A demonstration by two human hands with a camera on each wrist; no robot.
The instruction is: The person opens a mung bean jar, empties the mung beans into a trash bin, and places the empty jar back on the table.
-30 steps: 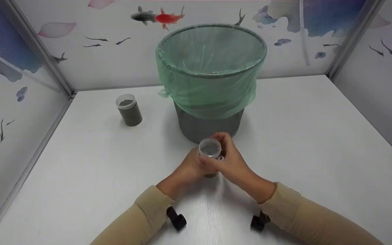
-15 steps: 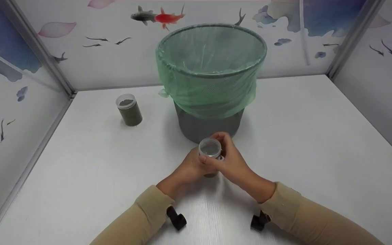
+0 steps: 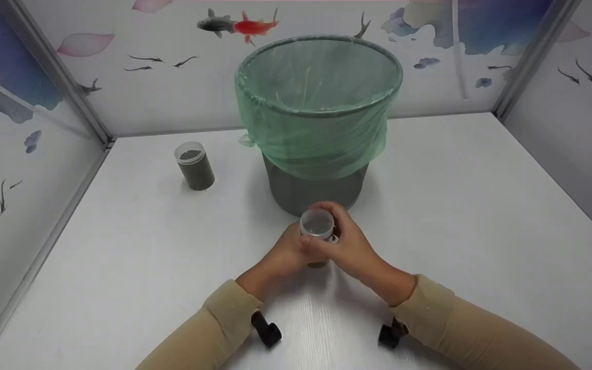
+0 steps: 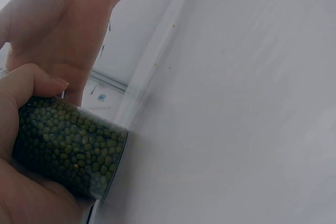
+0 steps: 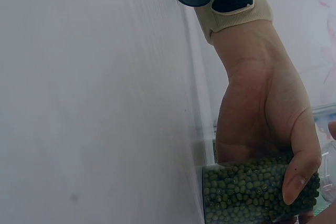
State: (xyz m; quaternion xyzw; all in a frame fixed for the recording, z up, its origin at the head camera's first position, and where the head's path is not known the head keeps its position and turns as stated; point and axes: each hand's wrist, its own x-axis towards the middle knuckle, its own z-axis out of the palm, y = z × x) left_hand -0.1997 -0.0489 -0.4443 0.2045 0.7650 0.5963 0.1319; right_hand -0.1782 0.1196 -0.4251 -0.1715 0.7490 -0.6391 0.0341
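Note:
A clear jar point(image 3: 317, 223) of green mung beans stands upright on the table just in front of the bin. My left hand point(image 3: 287, 253) grips its body, and in the left wrist view the thumb curls over the beans point(image 4: 73, 148). At the top, my right hand point(image 3: 346, 239) holds the jar with its thumb across the near side of the rim and fingers round the far side. The right wrist view shows the left hand point(image 5: 262, 98) round the jar. Whether a lid covers the clear top, I cannot tell.
Behind the hands stands a dark bin point(image 3: 316, 192) lined with a green plastic bag point(image 3: 321, 146). A second clear-rimmed jar point(image 3: 197, 172) with dark contents is at the back left of the white table point(image 3: 460, 216). Printed wall panels point(image 3: 162, 92) enclose the back and sides.
The fingers of my right hand have shifted slightly leftward round the far side of the jar's top. The left hand and the jar stay in place.

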